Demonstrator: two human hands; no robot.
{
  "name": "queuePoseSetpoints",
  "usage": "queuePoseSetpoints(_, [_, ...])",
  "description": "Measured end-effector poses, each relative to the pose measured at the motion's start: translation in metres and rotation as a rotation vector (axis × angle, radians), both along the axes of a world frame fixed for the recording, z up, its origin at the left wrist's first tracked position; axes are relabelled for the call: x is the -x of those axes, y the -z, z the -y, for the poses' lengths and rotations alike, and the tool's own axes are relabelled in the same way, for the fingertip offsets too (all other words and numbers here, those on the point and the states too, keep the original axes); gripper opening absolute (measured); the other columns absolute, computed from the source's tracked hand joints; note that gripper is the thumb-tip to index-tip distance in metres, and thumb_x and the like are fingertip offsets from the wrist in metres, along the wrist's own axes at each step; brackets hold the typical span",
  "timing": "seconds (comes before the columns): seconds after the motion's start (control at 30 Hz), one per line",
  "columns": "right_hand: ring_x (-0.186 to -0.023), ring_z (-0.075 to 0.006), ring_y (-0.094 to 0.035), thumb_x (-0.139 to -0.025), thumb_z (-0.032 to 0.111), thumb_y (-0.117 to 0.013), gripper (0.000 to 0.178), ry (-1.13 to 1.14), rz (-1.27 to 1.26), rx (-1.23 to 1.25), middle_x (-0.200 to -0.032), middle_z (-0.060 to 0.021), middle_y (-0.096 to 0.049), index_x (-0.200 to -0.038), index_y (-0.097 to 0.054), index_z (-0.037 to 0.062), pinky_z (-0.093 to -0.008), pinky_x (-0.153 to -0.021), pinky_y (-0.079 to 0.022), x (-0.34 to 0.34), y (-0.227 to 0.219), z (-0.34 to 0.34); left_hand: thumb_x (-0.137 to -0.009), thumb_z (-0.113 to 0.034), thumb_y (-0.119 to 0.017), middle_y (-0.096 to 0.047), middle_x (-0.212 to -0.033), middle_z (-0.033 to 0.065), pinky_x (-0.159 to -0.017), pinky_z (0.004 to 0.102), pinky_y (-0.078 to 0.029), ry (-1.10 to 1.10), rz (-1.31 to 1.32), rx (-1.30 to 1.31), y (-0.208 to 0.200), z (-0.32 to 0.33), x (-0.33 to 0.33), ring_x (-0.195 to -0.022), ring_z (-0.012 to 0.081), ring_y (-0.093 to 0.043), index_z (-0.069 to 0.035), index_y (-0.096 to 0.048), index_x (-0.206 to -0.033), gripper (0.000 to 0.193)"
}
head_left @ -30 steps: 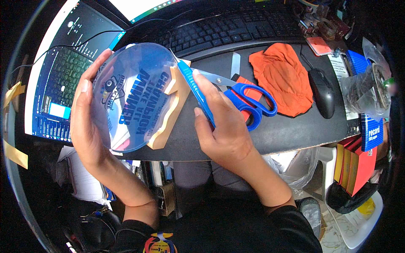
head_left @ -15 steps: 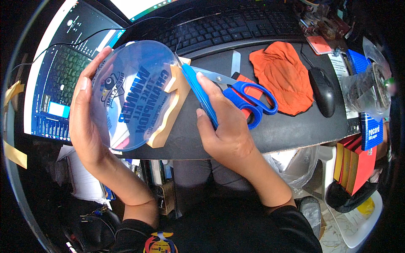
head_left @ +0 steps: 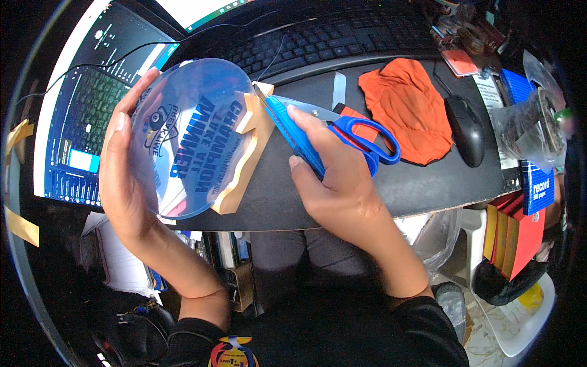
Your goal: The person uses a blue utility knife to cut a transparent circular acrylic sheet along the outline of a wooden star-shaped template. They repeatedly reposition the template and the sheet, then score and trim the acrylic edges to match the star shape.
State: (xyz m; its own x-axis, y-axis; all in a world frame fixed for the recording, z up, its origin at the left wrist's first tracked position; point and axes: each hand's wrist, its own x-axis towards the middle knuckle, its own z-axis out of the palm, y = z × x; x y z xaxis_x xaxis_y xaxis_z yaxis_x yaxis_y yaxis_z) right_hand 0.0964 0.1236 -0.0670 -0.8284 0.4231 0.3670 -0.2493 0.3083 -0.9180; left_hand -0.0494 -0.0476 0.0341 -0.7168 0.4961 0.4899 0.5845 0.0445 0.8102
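My left hand (head_left: 122,189) is curved around the left rim of a round clear acrylic plaque (head_left: 189,199) with dark printing. A wavy-edged pale wooden base (head_left: 247,162) borders the plaque's right side. In my right hand (head_left: 345,189) is a blue cutter knife (head_left: 295,136), its fingers closed around the handle. The knife's blade tip lies at the upper end of the wooden base; whether it touches cannot be told. A thin dark strand (head_left: 278,56) rises from beside the tip. Blue-handled scissors (head_left: 392,144) lie behind my right hand, partly hidden by it.
An orange cloth (head_left: 406,110) and a black mouse (head_left: 466,131) lie on the dark desk (head_left: 422,186). A black keyboard (head_left: 330,43) stretches along the back. At the left is a lit screen (head_left: 92,122); blue books and clear plastic (head_left: 520,134) crowd the right edge.
My right hand and the knife's handle have shifted slightly right. The thin strand now leans further right. My left hand and the plaque have hardly moved.
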Motion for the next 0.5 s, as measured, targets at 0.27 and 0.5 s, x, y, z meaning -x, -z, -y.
queuePoseSetpoints(0.27, [-0.118,-0.035,-0.062,-0.086,0.004,-0.062,0.047,-0.02,0.022,-0.118,-0.124,-0.0265,-0.062,-0.132,-0.054,-0.0045,-0.0347,-0.099,-0.047,0.001,-0.015,-0.019,-0.103,-0.027,-0.036,-0.051,-0.139,0.0267,-0.116,0.038,-0.025,0.014,0.085,-0.022,-0.002,-0.001,-0.003,-0.132,0.0292,-0.047,0.014,-0.049,-0.134,0.053])
queuePoseSetpoints(0.5, [-0.106,-0.037,-0.066,-0.083,0.005,-0.063,0.046,-0.054,-0.051,-0.217,-0.116,-0.0264,-0.065,-0.127,-0.057,-0.0054,-0.0365,-0.092,-0.05,0.002,-0.025,-0.033,-0.103,-0.027,-0.035,-0.049,-0.141,0.0266,-0.116,0.0382,-0.025,-0.002,0.084,-0.008,-0.002,-0.001,-0.004,-0.133,0.0292,-0.046,0.015,-0.047,-0.135,0.053])
